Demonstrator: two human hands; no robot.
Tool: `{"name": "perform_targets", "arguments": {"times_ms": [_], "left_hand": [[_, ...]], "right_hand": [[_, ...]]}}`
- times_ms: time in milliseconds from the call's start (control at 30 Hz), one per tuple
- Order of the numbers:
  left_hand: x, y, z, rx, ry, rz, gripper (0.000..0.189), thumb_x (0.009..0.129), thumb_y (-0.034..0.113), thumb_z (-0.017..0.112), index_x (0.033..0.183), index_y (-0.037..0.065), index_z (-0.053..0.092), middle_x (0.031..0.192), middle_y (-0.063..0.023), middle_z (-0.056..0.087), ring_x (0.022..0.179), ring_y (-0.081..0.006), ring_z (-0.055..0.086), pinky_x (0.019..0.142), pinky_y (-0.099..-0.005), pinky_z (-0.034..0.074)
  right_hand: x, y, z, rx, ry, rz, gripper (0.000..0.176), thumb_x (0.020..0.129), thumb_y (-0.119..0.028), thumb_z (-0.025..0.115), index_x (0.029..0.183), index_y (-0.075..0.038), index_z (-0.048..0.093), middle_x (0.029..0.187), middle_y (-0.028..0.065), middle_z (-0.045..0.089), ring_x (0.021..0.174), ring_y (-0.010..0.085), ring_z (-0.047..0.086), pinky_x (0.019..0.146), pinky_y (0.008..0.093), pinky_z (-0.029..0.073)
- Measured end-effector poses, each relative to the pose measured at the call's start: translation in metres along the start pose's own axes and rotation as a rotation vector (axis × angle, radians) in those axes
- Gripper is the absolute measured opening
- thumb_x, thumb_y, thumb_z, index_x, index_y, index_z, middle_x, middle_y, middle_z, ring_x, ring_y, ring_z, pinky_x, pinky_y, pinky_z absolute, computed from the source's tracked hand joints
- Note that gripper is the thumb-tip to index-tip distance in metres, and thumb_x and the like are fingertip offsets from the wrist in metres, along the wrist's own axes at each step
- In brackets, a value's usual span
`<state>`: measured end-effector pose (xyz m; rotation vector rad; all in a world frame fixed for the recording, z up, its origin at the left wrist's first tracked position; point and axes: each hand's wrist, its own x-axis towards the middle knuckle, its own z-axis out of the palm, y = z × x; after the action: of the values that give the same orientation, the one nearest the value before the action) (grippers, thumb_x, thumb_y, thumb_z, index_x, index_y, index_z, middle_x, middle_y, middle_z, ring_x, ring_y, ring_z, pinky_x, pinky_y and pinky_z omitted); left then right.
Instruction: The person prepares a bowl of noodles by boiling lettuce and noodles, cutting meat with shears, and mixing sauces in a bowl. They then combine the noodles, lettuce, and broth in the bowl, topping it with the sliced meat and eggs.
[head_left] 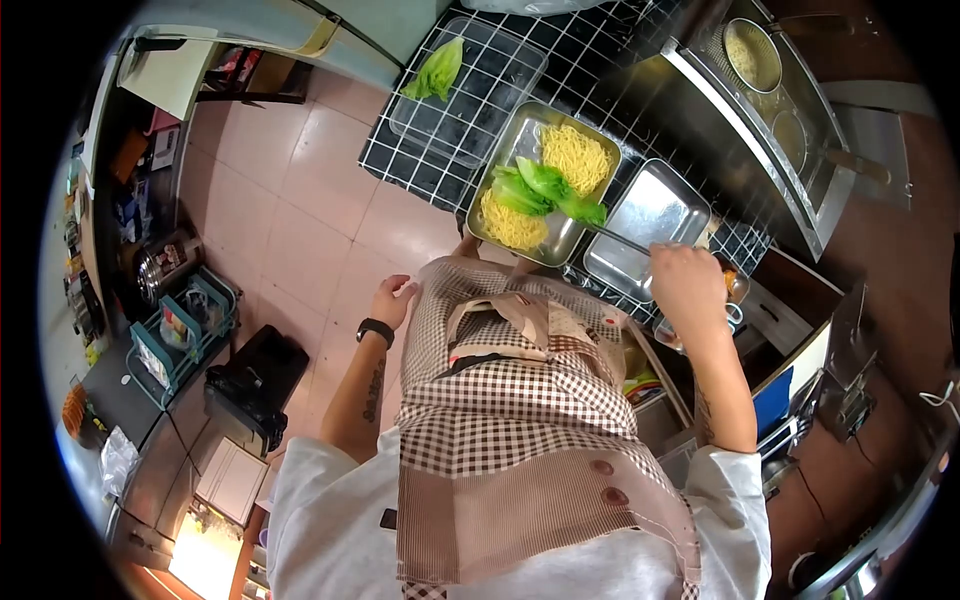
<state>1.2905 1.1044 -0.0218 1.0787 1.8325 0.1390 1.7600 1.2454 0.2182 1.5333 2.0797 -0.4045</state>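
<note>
My right hand is closed around a thin metal utensil that slants over the bare metal tray. The utensil's far end meets green lettuce leaves, which lie across a deeper metal tray; the tip itself is hidden by the leaf. Two portions of yellow noodles, an upper heap and a lower heap, rest in that tray with the leaves between and partly over them. Away from the counter, my left hand hangs beside the apron, holding nothing, fingers loosely bent and apart.
A clear plastic container with one lettuce leaf stands on the black-and-white grid counter. To the right is a metal cooker with a strainer basket of noodles. An open drawer sits below my right arm.
</note>
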Motion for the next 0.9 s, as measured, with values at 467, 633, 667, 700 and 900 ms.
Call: {"name": "perform_targets", "arguments": {"times_ms": [467, 633, 667, 700, 900], "left_hand": [[0.022, -0.006, -0.031, 0.048, -0.013, 0.079, 0.040, 0.086, 0.032, 0.070, 0.110, 0.000, 0.068, 0.109, -0.0198, 0.069, 0.102, -0.0305, 0.066, 0.090, -0.0386, 0.051], [0.061, -0.044, -0.043, 0.099, -0.128, 0.080, 0.039, 0.086, 0.033, 0.070, 0.107, 0.001, 0.069, 0.096, -0.0163, 0.072, 0.090, -0.0273, 0.068, 0.082, -0.0370, 0.052], [0.061, -0.031, -0.049, 0.120, -0.126, 0.074, 0.038, 0.086, 0.033, 0.070, 0.107, 0.001, 0.069, 0.096, -0.0162, 0.072, 0.089, -0.0273, 0.068, 0.082, -0.0372, 0.052], [0.062, -0.022, -0.053, 0.144, -0.122, 0.127, 0.039, 0.086, 0.033, 0.070, 0.108, 0.001, 0.069, 0.095, -0.0163, 0.072, 0.089, -0.0280, 0.068, 0.082, -0.0375, 0.052], [0.069, 0.064, -0.071, 0.042, -0.473, 0.175, 0.027, 0.092, 0.019, 0.064, 0.112, 0.001, 0.065, 0.091, -0.0103, 0.071, 0.081, -0.0148, 0.066, 0.074, -0.0278, 0.051]], "right_hand": [[-0.008, -0.042, 0.042, 0.256, 0.202, 0.170, 0.016, 0.080, -0.007, 0.056, 0.094, -0.004, 0.064, 0.086, 0.0098, 0.068, 0.079, 0.0287, 0.070, 0.067, 0.0365, 0.056], [0.045, -0.063, 0.057, 0.400, 0.424, 0.198, 0.014, 0.083, -0.008, 0.054, 0.094, -0.004, 0.061, 0.088, 0.0116, 0.067, 0.080, 0.0295, 0.069, 0.066, 0.0395, 0.056], [0.054, -0.069, 0.071, 0.350, 0.324, 0.220, 0.013, 0.083, -0.009, 0.054, 0.092, -0.005, 0.062, 0.086, 0.0124, 0.067, 0.080, 0.0286, 0.069, 0.065, 0.0399, 0.056], [0.047, -0.073, 0.059, 0.425, 0.281, 0.266, 0.014, 0.084, -0.010, 0.055, 0.094, -0.004, 0.063, 0.090, 0.0140, 0.068, 0.082, 0.0309, 0.069, 0.068, 0.0415, 0.057], [-0.069, -0.091, 0.094, 1.111, 0.324, 0.680, 0.031, 0.090, -0.016, 0.059, 0.116, 0.001, 0.061, 0.101, 0.0223, 0.069, 0.090, 0.0390, 0.068, 0.081, 0.0454, 0.055]]}}
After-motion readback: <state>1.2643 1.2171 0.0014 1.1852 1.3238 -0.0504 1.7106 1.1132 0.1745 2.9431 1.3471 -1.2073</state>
